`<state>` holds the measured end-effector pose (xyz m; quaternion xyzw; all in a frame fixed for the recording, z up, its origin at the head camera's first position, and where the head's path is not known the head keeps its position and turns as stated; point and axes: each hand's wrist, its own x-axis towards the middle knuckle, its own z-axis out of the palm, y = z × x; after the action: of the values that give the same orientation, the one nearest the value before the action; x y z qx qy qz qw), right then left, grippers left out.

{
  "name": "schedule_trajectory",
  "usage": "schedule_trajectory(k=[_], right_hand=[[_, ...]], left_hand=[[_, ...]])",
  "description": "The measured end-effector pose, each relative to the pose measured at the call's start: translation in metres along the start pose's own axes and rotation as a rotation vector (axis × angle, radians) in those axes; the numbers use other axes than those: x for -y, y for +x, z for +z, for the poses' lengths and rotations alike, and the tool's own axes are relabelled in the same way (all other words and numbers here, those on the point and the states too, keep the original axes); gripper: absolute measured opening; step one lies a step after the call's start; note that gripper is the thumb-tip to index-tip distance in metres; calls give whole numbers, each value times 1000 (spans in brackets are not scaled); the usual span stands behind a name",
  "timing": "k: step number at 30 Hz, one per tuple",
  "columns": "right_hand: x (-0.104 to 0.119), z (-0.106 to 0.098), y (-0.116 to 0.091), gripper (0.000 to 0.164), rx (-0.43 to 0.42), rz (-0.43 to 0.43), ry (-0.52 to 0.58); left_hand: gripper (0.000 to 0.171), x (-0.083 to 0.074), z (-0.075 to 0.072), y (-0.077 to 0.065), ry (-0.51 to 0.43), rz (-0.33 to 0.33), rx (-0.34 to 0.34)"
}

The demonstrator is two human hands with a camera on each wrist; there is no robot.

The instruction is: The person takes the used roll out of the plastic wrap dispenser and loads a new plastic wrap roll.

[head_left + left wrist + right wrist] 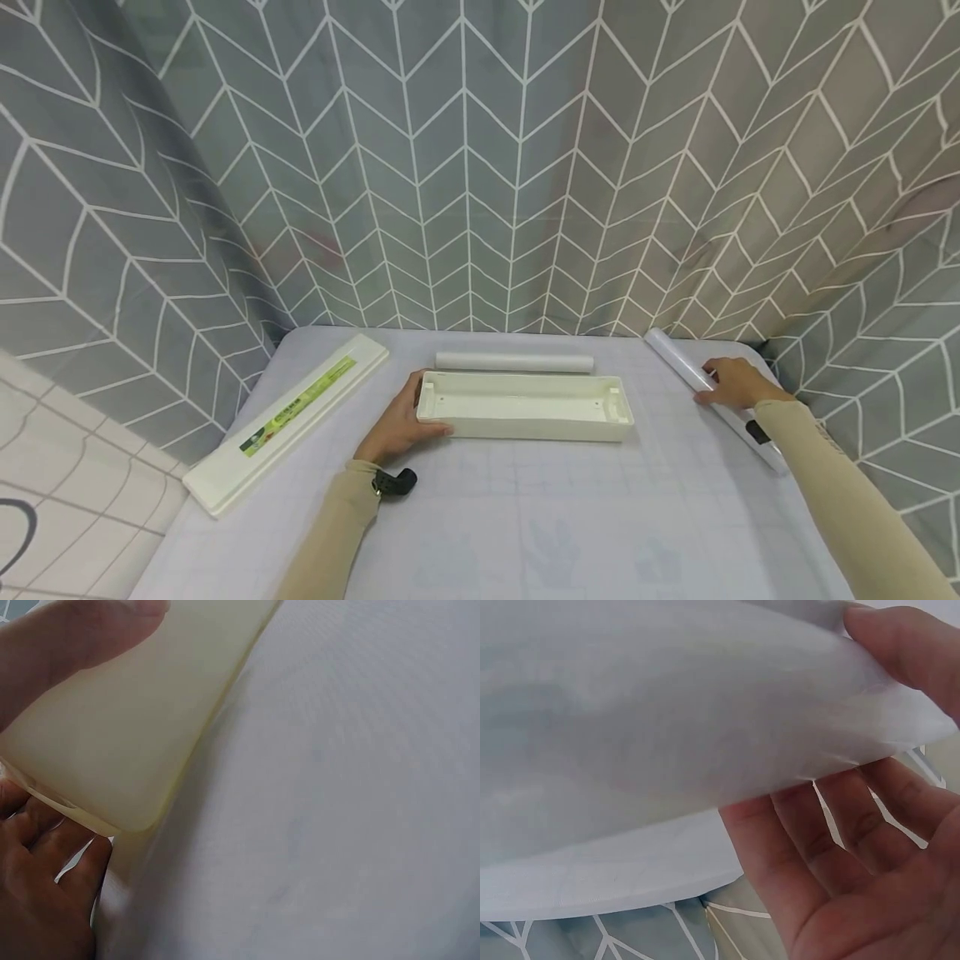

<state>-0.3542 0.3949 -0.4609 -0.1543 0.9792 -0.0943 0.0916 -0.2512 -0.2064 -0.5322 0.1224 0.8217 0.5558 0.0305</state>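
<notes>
A long, shallow cream plastic box (540, 428) lies with its hollow side up in the middle of the table. My left hand (401, 425) grips its left end, thumb on the front wall and fingers around the far corner. The left wrist view shows that thumb lying along the smooth wall of the box (135, 742). On the right, my right hand (738, 383) holds a glossy whitish roll of plastic wrap (678, 358), which lies slantwise. In the right wrist view the thumb is on one side of the roll (667, 735) and the fingers are on the other.
A long white lid (225, 475) with a green label (300, 406) lies slanted on the left of the table. Just behind the box rests a plain white roll (513, 362). Grey curtains (487, 167) with white lines hang around the pale tablecloth (585, 517).
</notes>
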Motion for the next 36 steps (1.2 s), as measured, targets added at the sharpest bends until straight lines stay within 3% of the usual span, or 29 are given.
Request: schedule_trajectory(k=[24,31,36], right_hand=[[7,-8,-4,60,20,-46,-26],[34,-28,6,52,-48,-148,-73],[60,-43,13,50,-53,-193,-61]], left_hand=[[110,-1,2,-5,-33,-10,12],[109,-1,1,-3,-28,-4,-2],[107,-2,-1,-3,-13,4,-2]])
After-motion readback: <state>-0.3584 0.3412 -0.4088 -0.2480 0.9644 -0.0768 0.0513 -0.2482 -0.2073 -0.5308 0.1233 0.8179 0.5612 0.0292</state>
